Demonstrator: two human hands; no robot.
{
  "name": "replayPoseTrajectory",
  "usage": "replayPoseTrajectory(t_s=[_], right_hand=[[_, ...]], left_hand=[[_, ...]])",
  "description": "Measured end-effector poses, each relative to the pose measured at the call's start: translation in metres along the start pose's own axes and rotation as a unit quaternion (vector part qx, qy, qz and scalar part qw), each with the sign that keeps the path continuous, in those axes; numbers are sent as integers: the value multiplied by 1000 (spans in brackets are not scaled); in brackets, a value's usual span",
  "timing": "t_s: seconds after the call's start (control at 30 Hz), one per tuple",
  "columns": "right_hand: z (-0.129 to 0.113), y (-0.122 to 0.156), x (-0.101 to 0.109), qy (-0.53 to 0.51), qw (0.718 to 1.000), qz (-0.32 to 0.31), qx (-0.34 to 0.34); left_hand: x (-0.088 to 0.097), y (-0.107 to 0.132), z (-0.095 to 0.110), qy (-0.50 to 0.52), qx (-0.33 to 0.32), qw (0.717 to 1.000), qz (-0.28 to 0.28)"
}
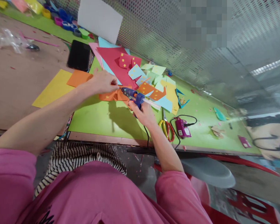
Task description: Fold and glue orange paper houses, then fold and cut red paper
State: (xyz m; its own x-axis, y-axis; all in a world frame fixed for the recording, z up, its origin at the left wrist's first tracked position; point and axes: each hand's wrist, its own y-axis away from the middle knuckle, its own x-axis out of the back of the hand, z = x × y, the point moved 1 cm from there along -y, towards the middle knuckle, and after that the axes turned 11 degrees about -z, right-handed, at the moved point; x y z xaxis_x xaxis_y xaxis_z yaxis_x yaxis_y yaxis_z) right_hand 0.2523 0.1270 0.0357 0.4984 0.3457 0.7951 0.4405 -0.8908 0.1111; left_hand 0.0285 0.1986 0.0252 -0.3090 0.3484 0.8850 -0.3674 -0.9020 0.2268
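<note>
My right hand (143,112) is wrapped round the grip of a blue hot glue gun (133,95), whose nozzle points left at an orange paper piece (112,95) lying on the green mat (95,118). A clear glue stick juts from the gun's back end. My left hand (105,81) is closed on the top edge of that orange piece, fingers pinched right next to the nozzle. Behind both hands lies a heap of cut paper shapes (154,81) in red, light blue, pale green and yellow, some dotted with small yellow squares.
Scissors with yellow and red handles (166,127) and a small magenta device with a black cord (182,127) lie right of my right hand. A black box (79,55), yellow sheet (53,88), white sheet (100,19) and metal mesh wall (177,46) stand behind. Grey stool (207,171) below.
</note>
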Motion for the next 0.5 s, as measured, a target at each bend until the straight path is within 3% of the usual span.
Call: replayPoseTrajectory(t_s=[0.23,0.5], right_hand=[[-1,3,1,-35,999,-9,-29],[-1,5,-1,-25,1000,-12,-11]], left_hand=[[4,2,3,20,12,999,-34],[0,-4,-6,18,-23,1000,-3]])
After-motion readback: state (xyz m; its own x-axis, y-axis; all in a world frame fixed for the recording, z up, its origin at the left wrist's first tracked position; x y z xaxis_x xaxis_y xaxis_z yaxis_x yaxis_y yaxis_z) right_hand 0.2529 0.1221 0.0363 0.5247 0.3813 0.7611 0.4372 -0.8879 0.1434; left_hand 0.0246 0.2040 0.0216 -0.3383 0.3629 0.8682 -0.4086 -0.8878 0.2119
